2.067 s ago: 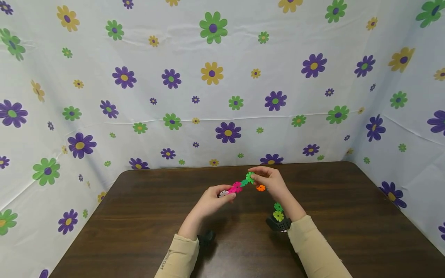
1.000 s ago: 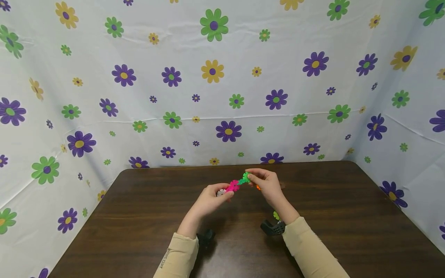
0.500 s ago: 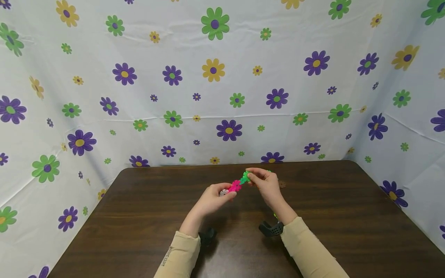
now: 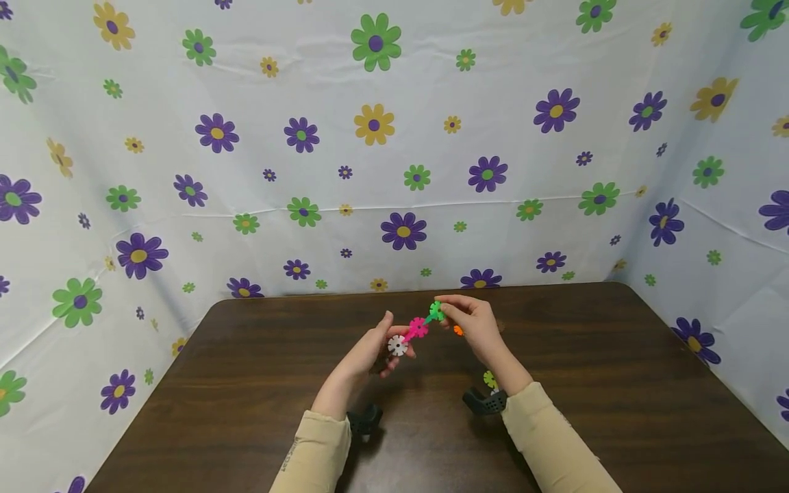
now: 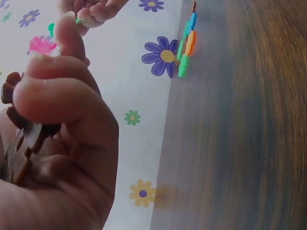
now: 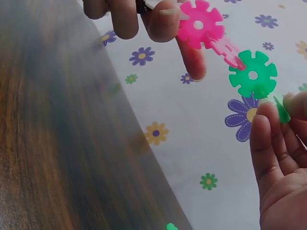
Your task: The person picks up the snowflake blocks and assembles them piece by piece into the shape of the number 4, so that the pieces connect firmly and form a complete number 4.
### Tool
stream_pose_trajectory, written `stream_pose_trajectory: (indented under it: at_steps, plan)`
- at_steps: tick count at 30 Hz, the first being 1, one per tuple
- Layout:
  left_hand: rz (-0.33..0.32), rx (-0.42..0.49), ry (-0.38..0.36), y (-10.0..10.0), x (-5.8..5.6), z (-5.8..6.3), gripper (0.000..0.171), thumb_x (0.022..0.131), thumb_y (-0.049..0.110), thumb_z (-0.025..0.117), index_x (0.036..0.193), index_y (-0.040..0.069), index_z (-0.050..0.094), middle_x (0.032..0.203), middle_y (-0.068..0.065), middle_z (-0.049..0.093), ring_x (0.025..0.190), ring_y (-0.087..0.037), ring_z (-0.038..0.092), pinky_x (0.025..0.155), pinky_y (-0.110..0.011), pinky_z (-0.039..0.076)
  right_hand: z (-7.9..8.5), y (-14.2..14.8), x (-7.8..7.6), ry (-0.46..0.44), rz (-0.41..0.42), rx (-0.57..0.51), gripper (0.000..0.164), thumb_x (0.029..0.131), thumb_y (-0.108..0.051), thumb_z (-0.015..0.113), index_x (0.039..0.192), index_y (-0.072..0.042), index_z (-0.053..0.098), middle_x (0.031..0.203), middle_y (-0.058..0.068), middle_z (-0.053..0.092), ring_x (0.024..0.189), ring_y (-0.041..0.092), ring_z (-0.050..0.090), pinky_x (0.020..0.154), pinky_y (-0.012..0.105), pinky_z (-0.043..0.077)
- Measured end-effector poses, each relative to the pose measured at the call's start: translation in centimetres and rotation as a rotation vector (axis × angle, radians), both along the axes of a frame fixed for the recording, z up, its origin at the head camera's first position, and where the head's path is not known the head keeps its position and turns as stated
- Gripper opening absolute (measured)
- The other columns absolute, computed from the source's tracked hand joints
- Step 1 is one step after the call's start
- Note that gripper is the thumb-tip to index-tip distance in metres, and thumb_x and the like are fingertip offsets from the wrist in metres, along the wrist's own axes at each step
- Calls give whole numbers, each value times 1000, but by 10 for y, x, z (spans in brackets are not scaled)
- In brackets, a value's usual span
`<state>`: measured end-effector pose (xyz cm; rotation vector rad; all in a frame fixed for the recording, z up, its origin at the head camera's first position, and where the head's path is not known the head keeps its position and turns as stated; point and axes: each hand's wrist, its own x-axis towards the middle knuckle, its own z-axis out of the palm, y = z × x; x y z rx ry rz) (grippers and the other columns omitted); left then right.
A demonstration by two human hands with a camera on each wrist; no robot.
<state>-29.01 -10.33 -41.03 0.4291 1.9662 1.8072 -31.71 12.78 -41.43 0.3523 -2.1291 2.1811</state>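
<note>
A chain of notched plastic discs spans both hands. Its white disc [image 4: 397, 345] lies against the fingers of my left hand [image 4: 370, 350], whose thumb is raised off it. Curled fingers hold brown notched discs [image 5: 29, 143] in the left palm, seen in the left wrist view. Along the chain come pink discs [image 6: 200, 24], a teal-green disc [image 6: 253, 74] and a bright green disc [image 4: 436, 311]. My right hand [image 4: 477, 325] pinches that last green disc between thumb and fingers, its edge showing in the right wrist view. How the brown and white discs join is hidden.
Partly behind the right hand and forearm, an orange disc [image 4: 458, 330] and a lime disc [image 4: 490, 379] show on the dark wooden table [image 4: 246, 383]. The left wrist view shows a row of colored discs [image 5: 191, 43] there. A flower-patterned cloth [image 4: 320, 96] surrounds the table's far side.
My left thumb has lifted from the chain and the hand has turned, so the white disc shows whole. The right hand moved slightly left earlier and keeps its pinch on the green disc.
</note>
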Motion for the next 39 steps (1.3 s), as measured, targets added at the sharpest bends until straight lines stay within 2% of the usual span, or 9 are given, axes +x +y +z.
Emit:
stream_pose_trajectory:
  at_steps: [7, 14, 18, 21, 24, 27, 32, 35, 39]
  plan:
    - [-37, 11, -20, -3, 1, 0, 89, 95, 69, 7, 140, 2, 47, 91, -4, 67, 58, -11, 45, 48, -22, 37, 3, 5, 0, -15, 27, 78, 27, 96, -15, 62, 116, 3, 66, 90, 12, 68, 76, 32, 64, 70, 30, 56]
    - [-24, -14, -45, -3, 0, -1, 90, 93, 73, 11, 137, 7, 53, 103, -15, 68, 61, -18, 52, 47, -23, 41, 6, 14, -2, -36, 64, 292, 25, 91, -12, 68, 110, 3, 68, 87, 9, 67, 73, 31, 60, 70, 42, 54]
    - [10, -21, -76, -3, 0, -4, 92, 90, 77, 18, 136, 6, 54, 114, -21, 65, 77, -26, 65, 52, -29, 51, 4, 21, -4, -31, 134, 396, 20, 89, -12, 70, 104, 1, 68, 82, 10, 64, 70, 27, 58, 69, 44, 53]
    - [27, -11, -85, -4, 0, -6, 95, 89, 78, 21, 135, 2, 54, 122, -20, 62, 92, -28, 67, 61, -35, 56, 2, 24, -5, -27, 193, 428, 16, 88, -10, 70, 100, 1, 68, 80, 9, 65, 68, 26, 60, 70, 49, 54]
    - [53, -1, -88, -5, -2, -7, 95, 89, 77, 22, 132, 0, 56, 125, -17, 62, 102, -30, 64, 67, -38, 56, 1, 27, -6, -30, 257, 420, 16, 88, -9, 69, 99, 3, 66, 80, 11, 65, 68, 28, 62, 72, 55, 53]
    - [74, 33, -90, -8, -4, -7, 94, 91, 75, 22, 131, -3, 57, 126, -17, 62, 110, -35, 61, 71, -39, 56, 0, 28, -7, -50, 309, 405, 21, 90, -9, 67, 104, 5, 67, 83, 11, 67, 70, 30, 65, 73, 55, 53]
    - [106, 162, -117, -15, -7, -6, 91, 95, 70, 20, 131, -6, 54, 130, -22, 57, 114, -31, 60, 75, -39, 56, -5, 29, -9, -110, 371, 337, 26, 92, -10, 65, 112, 7, 66, 88, 14, 67, 76, 33, 67, 76, 55, 53]
    - [158, 251, -124, -20, -7, -4, 88, 96, 69, 22, 131, -6, 53, 132, -23, 55, 114, -26, 61, 77, -36, 54, -10, 28, -10, -144, 389, 275, 28, 93, -10, 64, 114, 8, 63, 89, 15, 66, 79, 34, 68, 76, 50, 55]
    - [253, 364, -115, -25, -7, 0, 85, 95, 69, 25, 131, -2, 55, 128, -16, 61, 115, -24, 60, 80, -36, 47, -17, 26, -11, -194, 405, 175, 32, 94, -9, 63, 118, 12, 57, 92, 13, 66, 79, 28, 68, 74, 39, 56]
